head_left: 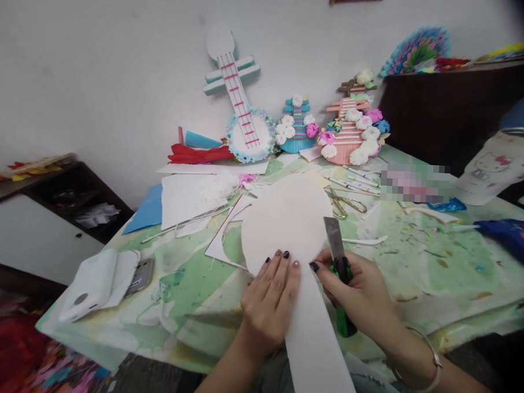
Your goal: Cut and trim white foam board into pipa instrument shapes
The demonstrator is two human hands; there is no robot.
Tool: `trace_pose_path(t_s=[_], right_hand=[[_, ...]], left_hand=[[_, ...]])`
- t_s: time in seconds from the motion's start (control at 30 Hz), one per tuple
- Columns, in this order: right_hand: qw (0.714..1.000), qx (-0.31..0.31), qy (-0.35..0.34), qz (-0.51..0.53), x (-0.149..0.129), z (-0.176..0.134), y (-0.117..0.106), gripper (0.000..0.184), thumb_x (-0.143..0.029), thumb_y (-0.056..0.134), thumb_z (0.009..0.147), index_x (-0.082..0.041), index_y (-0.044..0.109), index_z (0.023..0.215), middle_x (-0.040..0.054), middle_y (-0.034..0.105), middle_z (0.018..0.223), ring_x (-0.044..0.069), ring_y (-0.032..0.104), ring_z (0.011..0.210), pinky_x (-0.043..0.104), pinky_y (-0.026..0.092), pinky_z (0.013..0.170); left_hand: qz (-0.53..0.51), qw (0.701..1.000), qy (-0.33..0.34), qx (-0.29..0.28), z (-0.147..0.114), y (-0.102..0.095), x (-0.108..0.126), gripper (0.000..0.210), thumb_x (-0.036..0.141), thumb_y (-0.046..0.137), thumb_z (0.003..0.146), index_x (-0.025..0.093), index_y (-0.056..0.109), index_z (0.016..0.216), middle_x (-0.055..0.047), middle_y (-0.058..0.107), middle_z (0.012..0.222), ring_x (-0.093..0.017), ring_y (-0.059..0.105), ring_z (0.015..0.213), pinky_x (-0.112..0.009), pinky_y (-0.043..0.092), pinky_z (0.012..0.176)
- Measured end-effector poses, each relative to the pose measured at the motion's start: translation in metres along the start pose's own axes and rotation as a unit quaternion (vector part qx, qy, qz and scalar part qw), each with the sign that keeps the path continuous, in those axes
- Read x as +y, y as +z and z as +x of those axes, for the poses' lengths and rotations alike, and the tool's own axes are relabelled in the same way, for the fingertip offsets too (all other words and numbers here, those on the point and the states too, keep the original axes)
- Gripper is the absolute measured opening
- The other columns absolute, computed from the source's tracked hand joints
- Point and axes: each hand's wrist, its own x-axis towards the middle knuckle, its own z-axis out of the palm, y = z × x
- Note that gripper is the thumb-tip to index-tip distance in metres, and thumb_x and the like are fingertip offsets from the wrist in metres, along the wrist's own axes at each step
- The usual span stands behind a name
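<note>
White board, round with a long neck, juts off the worktop toward me. My left hand lies flat on it, fingers loosely spread; my right hand clasps a knife, blade contact unclear. I'm probably trimming; the next cut calls for steady pressure.

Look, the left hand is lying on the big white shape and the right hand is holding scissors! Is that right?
Not quite. In the head view, the right hand holds a knife, not scissors; the gold-handled scissors are on the table. The left hand is indeed lying on the big white shape.
</note>
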Motion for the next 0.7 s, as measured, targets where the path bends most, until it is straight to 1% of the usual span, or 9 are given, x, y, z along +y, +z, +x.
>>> trace_pose_path(t_s=[0.17,0.23,0.3,0.4,0.47,0.53,0.57,0.63,0.7], right_hand=[[0.990,0.011,0.094,0.103,0.009,0.007,-0.006,0.022,-0.039,0.063,0.074,-0.017,0.059,0.077,-0.0079,0.041,0.043,0.007,0.035,0.033,0.019,0.027,0.032],[0.986,0.004,0.121,0.113,0.011,0.011,-0.011,0.030,-0.042,0.066,0.070,-0.016,0.061,0.083,-0.0059,0.048,0.047,0.007,0.037,0.032,0.020,0.028,0.031],[0.983,-0.044,0.152,0.097,0.011,0.015,-0.016,0.038,-0.043,0.070,0.065,-0.014,0.065,0.089,-0.0001,0.059,0.060,0.005,0.037,0.029,0.021,0.027,0.029],[0.975,-0.097,0.182,0.077,0.012,0.021,-0.020,0.040,-0.041,0.072,0.062,-0.013,0.067,0.089,0.0014,0.061,0.062,0.005,0.036,0.028,0.021,0.027,0.028],[0.980,-0.096,0.164,0.066,0.014,0.028,-0.023,0.037,-0.040,0.071,0.063,-0.012,0.067,0.088,-0.0013,0.056,0.055,0.006,0.038,0.030,0.021,0.027,0.029],[0.989,-0.089,0.117,0.033,0.015,0.041,-0.030,0.037,-0.040,0.069,0.066,-0.011,0.068,0.090,-0.0023,0.053,0.051,0.007,0.038,0.032,0.021,0.029,0.031],[0.994,-0.080,0.080,0.002,0.015,0.049,-0.036,0.037,-0.041,0.067,0.068,-0.011,0.068,0.089,-0.0022,0.053,0.050,0.007,0.038,0.032,0.022,0.029,0.032],[0.996,-0.076,0.049,-0.020,0.011,0.069,-0.052,0.038,-0.042,0.069,0.067,-0.010,0.070,0.089,-0.0038,0.049,0.044,0.008,0.039,0.035,0.022,0.030,0.034],[0.996,-0.075,0.021,-0.043,0.000,0.093,-0.070,0.037,-0.040,0.075,0.062,-0.010,0.071,0.083,-0.0023,0.052,0.046,0.007,0.038,0.036,0.022,0.027,0.034]], left_hand=[[0.080,0.997,0.016,-0.003,0.006,0.007,-0.021,0.034,0.009,0.042,0.090,0.004,0.057,0.120,-0.019,0.062,0.120,-0.029,0.049,0.123,-0.042,0.046,0.099],[0.120,0.993,0.007,-0.013,0.012,0.014,-0.033,0.034,0.007,0.044,0.088,0.003,0.056,0.120,-0.019,0.062,0.120,-0.029,0.050,0.122,-0.041,0.044,0.100],[0.162,0.987,-0.015,-0.015,0.019,0.023,-0.044,0.035,0.005,0.044,0.087,0.002,0.056,0.120,-0.019,0.061,0.121,-0.030,0.049,0.122,-0.042,0.043,0.101],[0.180,0.983,-0.027,-0.022,0.032,0.037,-0.055,0.038,0.004,0.042,0.087,0.003,0.054,0.123,-0.021,0.059,0.123,-0.031,0.046,0.125,-0.045,0.042,0.101],[0.177,0.983,-0.037,-0.041,0.039,0.044,-0.059,0.042,0.004,0.040,0.087,0.004,0.049,0.128,-0.021,0.056,0.126,-0.031,0.043,0.127,-0.046,0.039,0.103],[0.159,0.982,-0.057,-0.085,0.046,0.046,-0.064,0.050,0.009,0.043,0.086,0.007,0.040,0.136,-0.021,0.047,0.136,-0.031,0.035,0.133,-0.051,0.032,0.106],[0.139,0.981,-0.066,-0.117,0.050,0.046,-0.067,0.056,0.015,0.047,0.086,0.009,0.034,0.140,-0.021,0.040,0.142,-0.033,0.028,0.136,-0.054,0.028,0.108],[0.084,0.977,-0.080,-0.177,0.057,0.040,-0.077,0.080,0.036,0.059,0.080,0.010,0.020,0.145,-0.022,0.021,0.150,-0.038,0.013,0.140,-0.062,0.020,0.107],[0.049,0.974,-0.104,-0.198,0.067,0.031,-0.091,0.106,0.057,0.065,0.068,0.009,0.011,0.146,-0.026,0.008,0.152,-0.042,0.002,0.139,-0.066,0.018,0.104]])
